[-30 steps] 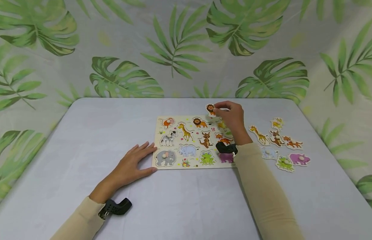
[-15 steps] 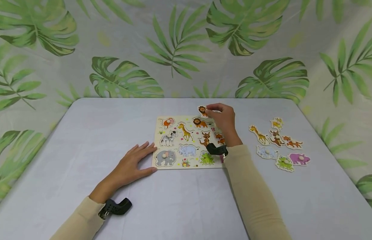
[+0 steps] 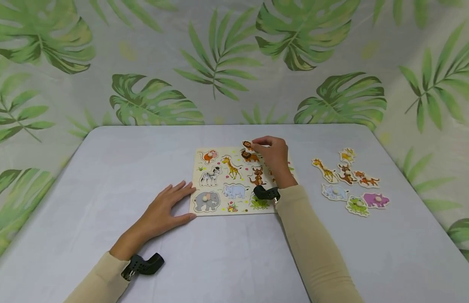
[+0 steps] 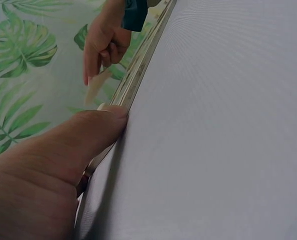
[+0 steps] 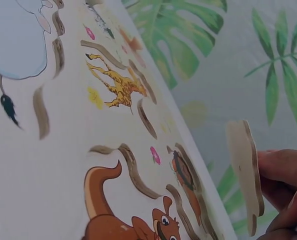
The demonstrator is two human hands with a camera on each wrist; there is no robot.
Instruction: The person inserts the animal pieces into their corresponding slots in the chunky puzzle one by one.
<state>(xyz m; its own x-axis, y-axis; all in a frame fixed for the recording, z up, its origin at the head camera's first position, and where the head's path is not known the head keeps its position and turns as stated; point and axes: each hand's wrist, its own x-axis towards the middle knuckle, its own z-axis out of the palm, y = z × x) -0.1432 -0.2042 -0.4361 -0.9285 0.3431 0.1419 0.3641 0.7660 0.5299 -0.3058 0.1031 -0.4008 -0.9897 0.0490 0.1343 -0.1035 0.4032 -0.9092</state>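
Note:
My right hand (image 3: pixel 274 155) pinches a lion puzzle piece (image 3: pixel 247 145) just above the lion picture at the puzzle board's (image 3: pixel 239 210) far edge. From the right wrist view, the piece's plain wooden back (image 5: pixel 244 175) shows, held apart from the board. My left hand (image 3: pixel 164 212) lies with fingers spread against the board's left side, thumb and fingertips touching its edge. In the left wrist view, the left thumb (image 4: pixel 101 127) rests on that edge. Knobbed monkey (image 3: pixel 209 156) and elephant (image 3: pixel 206 201) pieces sit in the board. The right forearm hides part of the board's right side.
Right of the board lie several loose pieces: giraffe (image 3: pixel 325 170), kangaroo (image 3: pixel 346 173), tiger (image 3: pixel 366 179), light-blue animal (image 3: pixel 334 192), frog (image 3: pixel 357 206), purple hippo (image 3: pixel 376 200) and a yellowish animal (image 3: pixel 347 155). A leaf-patterned cloth (image 3: pixel 219 84) hangs behind the white table (image 3: pixel 124 168).
My right hand has moved left and slightly down with the lion piece, from beyond the board's top right to over the lion picture. The left hand keeps its place at the board.

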